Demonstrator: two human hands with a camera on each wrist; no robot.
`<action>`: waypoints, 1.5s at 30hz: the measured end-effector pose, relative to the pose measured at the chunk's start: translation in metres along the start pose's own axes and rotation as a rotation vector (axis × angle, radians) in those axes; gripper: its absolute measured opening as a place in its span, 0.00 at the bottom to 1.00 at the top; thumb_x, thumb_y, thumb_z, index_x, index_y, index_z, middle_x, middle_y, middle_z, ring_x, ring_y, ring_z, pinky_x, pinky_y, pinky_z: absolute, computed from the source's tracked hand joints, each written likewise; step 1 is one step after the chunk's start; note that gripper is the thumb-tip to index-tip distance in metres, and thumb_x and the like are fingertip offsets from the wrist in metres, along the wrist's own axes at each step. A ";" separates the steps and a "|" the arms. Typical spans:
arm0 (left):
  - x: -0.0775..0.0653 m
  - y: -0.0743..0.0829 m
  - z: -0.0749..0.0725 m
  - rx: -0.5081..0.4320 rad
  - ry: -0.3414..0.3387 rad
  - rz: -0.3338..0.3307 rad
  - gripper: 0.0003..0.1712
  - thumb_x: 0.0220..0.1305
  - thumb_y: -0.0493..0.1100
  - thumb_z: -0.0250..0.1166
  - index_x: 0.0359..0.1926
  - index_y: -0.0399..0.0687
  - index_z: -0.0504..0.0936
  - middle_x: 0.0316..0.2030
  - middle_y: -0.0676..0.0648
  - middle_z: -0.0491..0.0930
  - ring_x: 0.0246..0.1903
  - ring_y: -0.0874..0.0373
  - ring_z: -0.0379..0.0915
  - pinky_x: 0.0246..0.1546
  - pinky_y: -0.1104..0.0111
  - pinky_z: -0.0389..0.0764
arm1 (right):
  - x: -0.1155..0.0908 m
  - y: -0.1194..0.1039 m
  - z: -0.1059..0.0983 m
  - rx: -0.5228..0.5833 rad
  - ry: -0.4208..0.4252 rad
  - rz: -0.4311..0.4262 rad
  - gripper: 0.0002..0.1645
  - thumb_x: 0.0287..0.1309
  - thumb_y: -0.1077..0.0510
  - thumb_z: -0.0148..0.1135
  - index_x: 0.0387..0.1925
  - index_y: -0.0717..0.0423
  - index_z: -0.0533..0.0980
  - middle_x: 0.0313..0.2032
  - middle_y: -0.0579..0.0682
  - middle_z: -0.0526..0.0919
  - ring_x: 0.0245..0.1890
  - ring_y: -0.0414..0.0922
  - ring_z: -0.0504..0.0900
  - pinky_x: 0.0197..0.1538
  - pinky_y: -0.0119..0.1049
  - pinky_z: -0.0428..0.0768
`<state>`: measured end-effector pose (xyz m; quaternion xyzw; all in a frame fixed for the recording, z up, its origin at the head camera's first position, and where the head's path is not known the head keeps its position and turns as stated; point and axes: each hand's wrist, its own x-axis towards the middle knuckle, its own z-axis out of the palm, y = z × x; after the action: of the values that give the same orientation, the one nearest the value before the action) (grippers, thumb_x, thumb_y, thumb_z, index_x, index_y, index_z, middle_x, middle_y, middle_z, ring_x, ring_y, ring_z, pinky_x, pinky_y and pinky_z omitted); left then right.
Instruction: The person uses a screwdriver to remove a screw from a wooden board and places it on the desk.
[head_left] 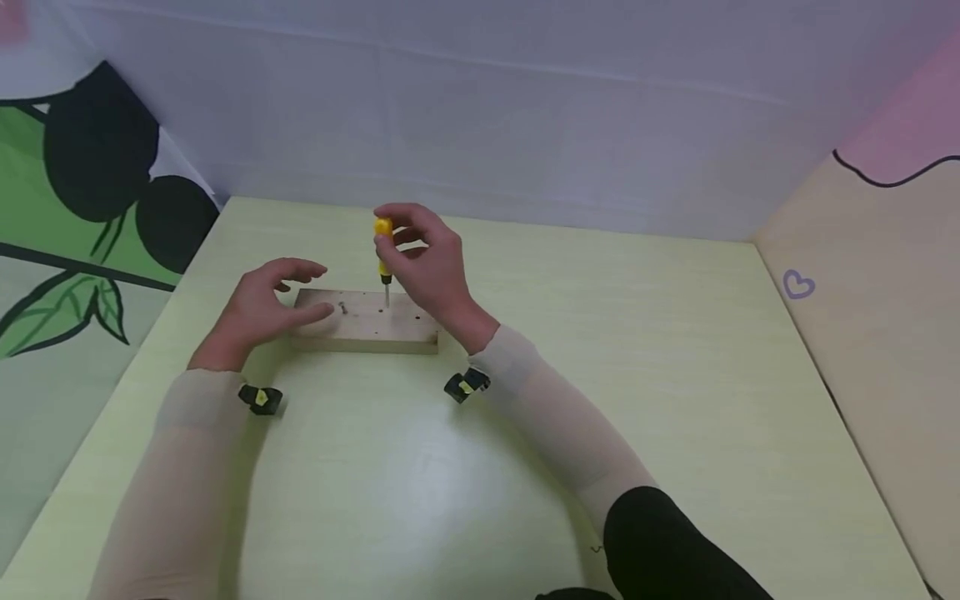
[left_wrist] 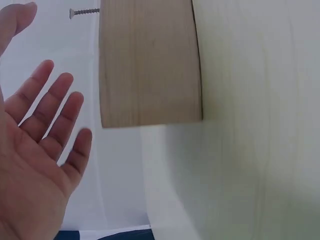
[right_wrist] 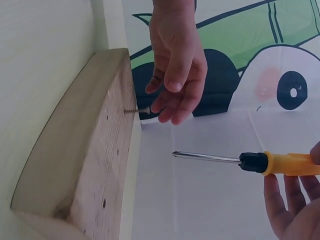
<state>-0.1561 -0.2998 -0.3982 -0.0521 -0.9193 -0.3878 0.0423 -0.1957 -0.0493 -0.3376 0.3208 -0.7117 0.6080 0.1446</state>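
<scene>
A wooden block [head_left: 363,333] with several small holes in its top lies on the table. One screw [head_left: 343,308] stands partly sunk near the block's left end; its threaded shank [left_wrist: 85,12] and head stick out in the left wrist view. My right hand [head_left: 431,262] holds a yellow-handled screwdriver [right_wrist: 287,163] with a black collar, shaft pointing down over the block. In the right wrist view the tip is apart from the wood and the screw. My left hand [head_left: 262,304] hovers by the block's left end, fingers spread and relaxed, holding nothing, near the screw.
The pale table [head_left: 525,400] extends to the right and in front of the block. A white cloth wall [head_left: 480,117] rises behind it. Printed panels stand on the left [head_left: 90,217] and the right [head_left: 870,308].
</scene>
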 end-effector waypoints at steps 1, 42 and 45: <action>0.000 0.000 0.001 -0.011 0.002 0.000 0.31 0.52 0.50 0.74 0.56 0.45 0.78 0.54 0.43 0.78 0.52 0.53 0.70 0.51 0.59 0.69 | 0.000 0.001 -0.003 0.001 0.007 0.005 0.15 0.60 0.64 0.61 0.49 0.61 0.78 0.43 0.55 0.82 0.34 0.42 0.82 0.37 0.30 0.85; 0.007 -0.002 0.015 -0.030 -0.213 -0.192 0.24 0.61 0.59 0.65 0.53 0.53 0.84 0.56 0.45 0.79 0.51 0.60 0.69 0.49 0.68 0.71 | 0.010 -0.017 -0.110 -0.154 0.130 0.109 0.14 0.59 0.68 0.59 0.47 0.68 0.75 0.40 0.63 0.81 0.34 0.51 0.81 0.38 0.30 0.84; 0.007 -0.004 0.016 -0.037 -0.215 -0.196 0.24 0.60 0.60 0.65 0.52 0.54 0.84 0.55 0.45 0.79 0.50 0.60 0.69 0.47 0.71 0.72 | 0.007 -0.018 -0.118 -0.161 0.132 0.116 0.14 0.58 0.67 0.59 0.47 0.67 0.76 0.40 0.62 0.81 0.34 0.50 0.82 0.38 0.30 0.84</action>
<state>-0.1641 -0.2902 -0.4110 -0.0040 -0.9119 -0.3991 -0.0953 -0.2116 0.0610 -0.2934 0.2255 -0.7646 0.5759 0.1812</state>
